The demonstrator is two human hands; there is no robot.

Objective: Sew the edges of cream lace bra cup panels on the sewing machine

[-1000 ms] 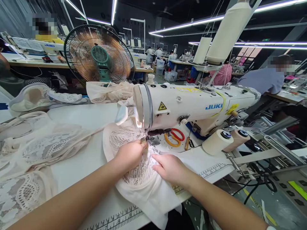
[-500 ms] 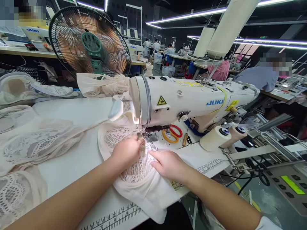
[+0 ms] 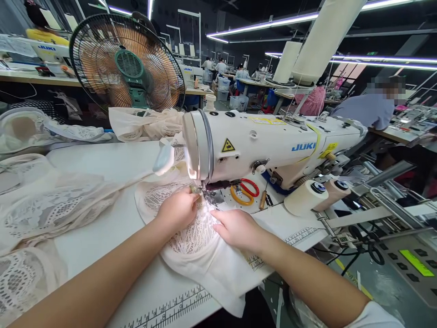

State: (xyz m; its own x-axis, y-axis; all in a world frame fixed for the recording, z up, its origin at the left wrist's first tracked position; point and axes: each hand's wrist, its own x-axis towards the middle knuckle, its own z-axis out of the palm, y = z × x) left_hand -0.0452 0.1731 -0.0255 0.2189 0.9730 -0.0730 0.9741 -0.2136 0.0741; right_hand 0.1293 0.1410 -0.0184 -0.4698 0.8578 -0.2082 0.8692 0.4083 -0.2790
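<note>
While my left hand [image 3: 177, 210] and right hand [image 3: 235, 229] press flat, grip spread, on the cream lace fabric piece [image 3: 194, 239] under the white sewing machine's [image 3: 259, 146] needle at twelve o'clock, fingertips could get pricked.

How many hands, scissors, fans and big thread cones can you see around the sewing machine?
Hands: 2, the left hand and the right hand, both on the lace fabric
Scissors: 2, red scissors and yellow scissors
Fans: 1, the fan
Big thread cones: 2, tall cone and shorter cone
Total: 7
</note>
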